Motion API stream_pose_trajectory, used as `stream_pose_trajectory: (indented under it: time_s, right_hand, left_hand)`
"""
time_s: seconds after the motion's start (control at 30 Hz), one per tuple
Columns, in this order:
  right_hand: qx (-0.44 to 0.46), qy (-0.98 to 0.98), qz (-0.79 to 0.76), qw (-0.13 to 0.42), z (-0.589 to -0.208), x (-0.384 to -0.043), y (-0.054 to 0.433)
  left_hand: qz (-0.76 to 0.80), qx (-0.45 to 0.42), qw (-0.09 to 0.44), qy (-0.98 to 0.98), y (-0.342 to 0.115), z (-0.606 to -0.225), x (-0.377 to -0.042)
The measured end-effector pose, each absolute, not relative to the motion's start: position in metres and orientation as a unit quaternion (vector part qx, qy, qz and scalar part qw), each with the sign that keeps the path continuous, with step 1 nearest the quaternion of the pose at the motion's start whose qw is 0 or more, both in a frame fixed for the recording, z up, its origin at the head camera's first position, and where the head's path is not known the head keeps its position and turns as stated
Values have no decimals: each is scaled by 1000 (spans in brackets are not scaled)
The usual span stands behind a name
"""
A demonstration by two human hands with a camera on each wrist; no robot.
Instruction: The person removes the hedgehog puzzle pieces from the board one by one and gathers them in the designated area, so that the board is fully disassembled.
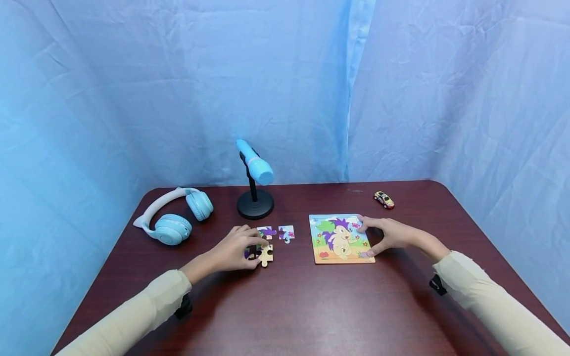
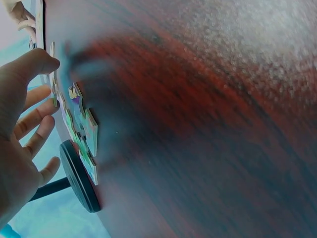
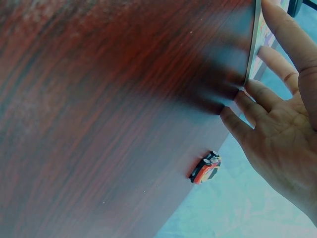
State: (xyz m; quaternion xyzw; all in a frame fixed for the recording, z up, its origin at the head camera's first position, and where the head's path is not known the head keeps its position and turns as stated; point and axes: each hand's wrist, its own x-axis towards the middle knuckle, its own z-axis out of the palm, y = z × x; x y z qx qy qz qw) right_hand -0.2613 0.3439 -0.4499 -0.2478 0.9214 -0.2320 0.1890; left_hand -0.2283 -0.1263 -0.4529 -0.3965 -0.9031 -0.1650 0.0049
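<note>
- Pinching a puzzle piece [image 1: 265,255] in left hand [image 1: 235,249], left of the picture board [image 1: 340,242]
- Spreading right hand [image 1: 393,233] wide at its right edge
- Risking a skid if pushed sideways

- puzzle board [image 1: 322,254]: square, flat, purple-and-cream animal picture facing up; right of the pieces;
- plain piece [image 1: 265,256]: pale wooden face up;
- printed pieces [image 1: 287,231]: purple, flowered; behind and beside it, some partly hidden

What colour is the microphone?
The microphone is light blue; the head view shows it best.
</note>
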Motion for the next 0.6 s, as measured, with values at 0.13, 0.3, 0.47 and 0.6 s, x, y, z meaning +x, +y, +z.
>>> stream_pose_trajectory:
  time_s: [0.13,0.3,0.47,0.6]
  right_hand:
    - [-250,921,-232,187,-450,-261,343]
    - [-252,921,-233,187,-450,-261,345]
    - [-257,920,-232,184,-451,-261,345]
    - [-253,920,-235,185,-452,-261,346]
  left_hand:
    - [-161,-398,2,-903,-126,-455,-229]
    - [-158,-396,-2,-905,-127,-458,-230]
    - [-157,-394,-3,-906,-127,-458,-230]
    - [-161,-391,-4,-906,-127,-458,-230]
